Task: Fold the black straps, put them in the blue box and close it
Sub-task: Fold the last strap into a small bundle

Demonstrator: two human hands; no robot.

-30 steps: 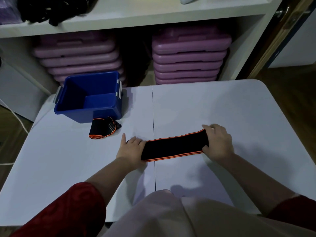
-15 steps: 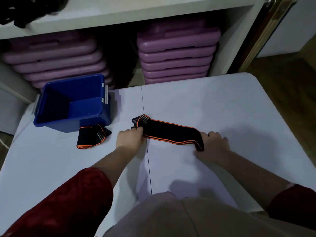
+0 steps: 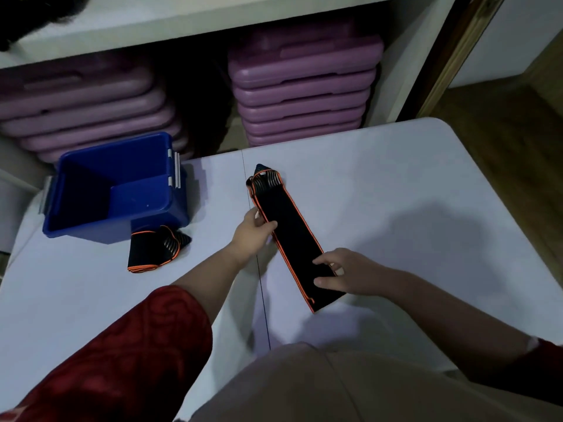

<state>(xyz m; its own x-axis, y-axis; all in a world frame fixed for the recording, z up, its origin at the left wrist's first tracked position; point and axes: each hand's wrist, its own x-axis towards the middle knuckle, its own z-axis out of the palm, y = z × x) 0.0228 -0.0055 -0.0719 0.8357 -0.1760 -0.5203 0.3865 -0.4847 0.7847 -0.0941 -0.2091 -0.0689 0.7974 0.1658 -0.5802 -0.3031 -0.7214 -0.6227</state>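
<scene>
A white table [image 3: 396,184] fills most of the view, with a shelf unit [image 3: 182,22] behind it holding two stacks of purple cases [image 3: 304,83]. The open blue box [image 3: 112,190] sits at the table's far left edge. A black strap [image 3: 292,236] with orange trim lies flat and diagonal near the middle. The left hand [image 3: 253,233] pinches its left edge; the right hand [image 3: 344,274] presses spread fingers on its near end. A folded strap [image 3: 152,251] lies touching the box's front, nothing covering either one.
</scene>
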